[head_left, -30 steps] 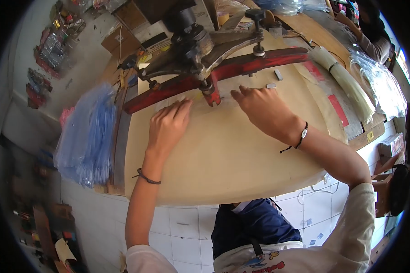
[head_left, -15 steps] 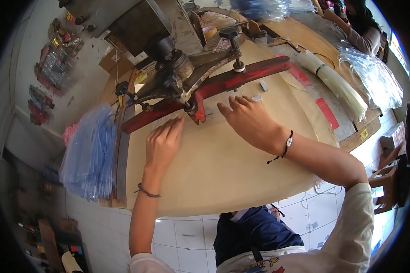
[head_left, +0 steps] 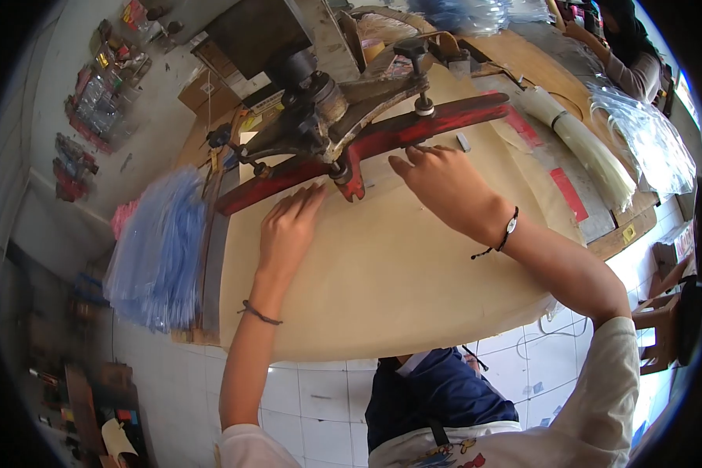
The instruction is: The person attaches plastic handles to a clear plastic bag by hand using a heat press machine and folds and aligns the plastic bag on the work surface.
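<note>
Wide tan paper-like sheet (head_left: 382,288) lies below long red metal press bar (head_left: 437,118); left hand (head_left: 288,228) near bar, fingers together, can't tell if pinching; right hand (head_left: 451,191) near bar, fingers slightly spread; translucent blue plastic stack (head_left: 156,253) beside sheet

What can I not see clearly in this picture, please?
Head view:
Palm of the right hand: hidden by its back.
Part of the paper sheet: covered by the red bar.
Shirt print: cut off by the bottom edge.
Contents of the wall packets: too small.
</note>
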The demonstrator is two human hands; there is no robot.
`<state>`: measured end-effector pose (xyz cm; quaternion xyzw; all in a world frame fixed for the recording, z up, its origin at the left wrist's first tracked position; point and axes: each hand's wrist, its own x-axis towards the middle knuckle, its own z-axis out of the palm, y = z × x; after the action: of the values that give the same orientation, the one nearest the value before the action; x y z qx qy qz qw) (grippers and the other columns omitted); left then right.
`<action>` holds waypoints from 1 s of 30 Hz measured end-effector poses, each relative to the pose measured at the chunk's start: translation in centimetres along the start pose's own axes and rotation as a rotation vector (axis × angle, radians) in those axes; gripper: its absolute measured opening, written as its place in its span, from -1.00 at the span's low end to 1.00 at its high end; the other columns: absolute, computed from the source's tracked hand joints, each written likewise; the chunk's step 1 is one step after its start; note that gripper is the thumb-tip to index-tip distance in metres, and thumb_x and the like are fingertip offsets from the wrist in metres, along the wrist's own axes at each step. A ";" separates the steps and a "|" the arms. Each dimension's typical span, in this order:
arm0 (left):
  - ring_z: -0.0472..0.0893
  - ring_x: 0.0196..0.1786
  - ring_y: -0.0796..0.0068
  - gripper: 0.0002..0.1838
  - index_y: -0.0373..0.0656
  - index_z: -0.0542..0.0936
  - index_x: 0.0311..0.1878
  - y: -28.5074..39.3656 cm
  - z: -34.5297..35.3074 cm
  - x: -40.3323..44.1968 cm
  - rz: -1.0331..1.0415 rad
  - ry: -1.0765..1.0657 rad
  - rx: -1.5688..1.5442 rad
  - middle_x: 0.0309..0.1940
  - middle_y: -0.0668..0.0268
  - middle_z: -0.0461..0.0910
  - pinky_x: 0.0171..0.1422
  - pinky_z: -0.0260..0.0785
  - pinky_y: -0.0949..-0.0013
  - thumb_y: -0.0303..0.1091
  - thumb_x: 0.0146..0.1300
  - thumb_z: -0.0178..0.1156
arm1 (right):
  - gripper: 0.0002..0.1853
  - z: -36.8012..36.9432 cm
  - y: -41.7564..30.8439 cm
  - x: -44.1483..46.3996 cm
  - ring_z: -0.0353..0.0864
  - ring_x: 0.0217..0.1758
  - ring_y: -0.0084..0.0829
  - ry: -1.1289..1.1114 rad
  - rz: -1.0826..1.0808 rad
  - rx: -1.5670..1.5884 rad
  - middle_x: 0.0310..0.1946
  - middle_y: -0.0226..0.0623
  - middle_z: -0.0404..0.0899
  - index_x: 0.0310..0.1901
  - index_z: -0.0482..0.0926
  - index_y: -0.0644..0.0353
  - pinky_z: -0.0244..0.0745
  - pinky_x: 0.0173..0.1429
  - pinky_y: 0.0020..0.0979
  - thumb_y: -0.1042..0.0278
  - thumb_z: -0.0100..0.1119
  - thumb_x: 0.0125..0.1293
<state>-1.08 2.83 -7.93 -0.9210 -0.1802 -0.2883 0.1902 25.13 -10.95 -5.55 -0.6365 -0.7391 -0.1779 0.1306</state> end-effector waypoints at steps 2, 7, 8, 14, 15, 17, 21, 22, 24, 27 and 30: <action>0.75 0.03 0.11 -0.61 -0.17 0.66 0.20 0.0 0.9 0.0 -0.037 -0.030 -0.029 0.05 0.13 0.76 0.15 0.63 0.17 -0.55 0.29 0.23 | -0.54 0.0 0.4 0.2 0.75 -0.12 -0.18 -0.015 0.005 0.001 -0.18 -0.16 0.69 0.19 0.61 0.25 0.65 -0.05 -0.19 0.57 0.20 0.22; 0.65 0.25 -0.03 -0.65 -0.22 0.63 0.26 0.2 1.1 0.6 -0.176 -0.158 -0.223 0.21 0.00 0.66 0.33 0.54 0.07 -0.43 0.46 0.16 | -0.57 -0.5 0.5 0.1 0.76 -0.15 -0.23 -0.093 0.019 -0.062 -0.22 -0.19 0.70 0.15 0.63 0.23 0.64 -0.16 -0.26 0.57 0.21 0.22; 0.60 0.31 -0.05 -0.65 -0.23 0.61 0.27 -0.1 1.2 0.6 -0.223 -0.209 -0.321 0.26 -0.03 0.63 0.39 0.50 0.06 -0.39 0.49 0.14 | -0.58 -0.5 0.5 0.0 0.77 -0.15 -0.24 -0.103 0.013 -0.071 -0.22 -0.18 0.70 0.15 0.63 0.23 0.63 -0.16 -0.26 0.56 0.21 0.22; 0.30 0.58 -0.08 -0.59 -0.20 0.58 0.33 -0.2 0.8 1.0 -0.266 -0.399 -0.448 0.47 -0.09 0.41 0.66 0.10 -0.04 -0.19 0.59 0.04 | -0.63 -0.2 0.2 -0.6 0.76 -0.10 -0.26 -0.080 -0.022 -0.128 -0.21 -0.12 0.69 0.11 0.62 0.27 0.61 -0.09 -0.27 0.54 0.21 0.24; 0.26 0.61 -0.08 -0.57 -0.19 0.57 0.35 0.0 0.7 1.0 -0.265 -0.417 -0.444 0.49 -0.09 0.39 0.69 0.03 -0.05 -0.16 0.60 0.02 | -0.63 0.0 0.2 -0.9 0.75 -0.07 -0.26 -0.055 -0.033 -0.146 -0.21 -0.11 0.69 0.11 0.62 0.27 0.61 -0.06 -0.28 0.54 0.21 0.24; 0.22 0.63 -0.07 -0.54 -0.17 0.54 0.38 0.2 0.9 0.9 -0.285 -0.427 -0.461 0.52 -0.08 0.35 0.71 -0.04 -0.09 -0.11 0.62 -0.02 | -0.63 0.3 0.3 -1.1 0.75 -0.04 -0.26 -0.031 -0.046 -0.165 -0.20 -0.11 0.69 0.10 0.62 0.27 0.61 0.00 -0.29 0.54 0.21 0.24; 0.18 0.66 -0.04 -0.49 -0.09 0.49 0.46 0.6 0.9 1.2 -0.354 -0.417 -0.497 0.55 -0.06 0.31 0.72 -0.11 -0.14 -0.03 0.64 -0.07 | -0.65 -0.6 0.8 -0.5 0.74 0.00 -0.22 -0.087 -0.038 -0.107 -0.16 -0.16 0.70 0.07 0.67 0.23 0.62 0.07 -0.29 0.56 0.19 0.24; 0.17 0.66 -0.04 -0.48 -0.06 0.48 0.47 0.9 0.8 1.3 -0.366 -0.404 -0.492 0.55 -0.06 0.31 0.71 -0.11 -0.15 -0.01 0.63 -0.06 | -0.66 -1.2 1.1 -0.1 0.74 0.00 -0.21 -0.116 -0.038 -0.078 -0.15 -0.17 0.70 0.06 0.68 0.22 0.63 0.08 -0.28 0.56 0.19 0.24; 0.16 0.67 -0.03 -0.46 0.00 0.46 0.50 1.4 0.6 1.4 -0.390 -0.375 -0.484 0.56 -0.05 0.31 0.71 -0.12 -0.18 0.03 0.62 -0.05 | -0.69 -1.4 1.7 0.2 0.75 -0.05 -0.21 -0.069 -0.047 -0.046 -0.16 -0.23 0.73 0.00 0.72 0.16 0.64 0.02 -0.27 0.56 0.19 0.24; 0.17 0.66 -0.02 -0.43 0.08 0.43 0.54 1.1 1.0 1.2 -0.355 -0.393 -0.397 0.57 -0.03 0.29 0.70 -0.12 -0.20 0.07 0.59 0.00 | -0.68 -0.9 2.5 -0.1 0.79 -0.16 -0.22 0.101 -0.090 0.019 -0.25 -0.26 0.75 0.00 0.76 0.08 0.66 -0.12 -0.26 0.58 0.22 0.25; 0.19 0.66 0.00 -0.41 0.09 0.42 0.55 0.4 1.7 0.8 -0.380 -0.398 -0.414 0.59 -0.01 0.27 0.70 -0.11 -0.20 0.08 0.56 0.06 | -0.62 -0.6 3.0 -0.1 0.79 -0.13 -0.19 0.172 -0.139 0.019 -0.22 -0.21 0.76 0.08 0.75 0.07 0.66 -0.06 -0.26 0.58 0.21 0.25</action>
<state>0.48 3.41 -8.89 -0.9282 -0.3198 -0.1636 -0.0969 28.07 -10.91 -4.72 -0.5647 -0.7691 -0.2336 0.1870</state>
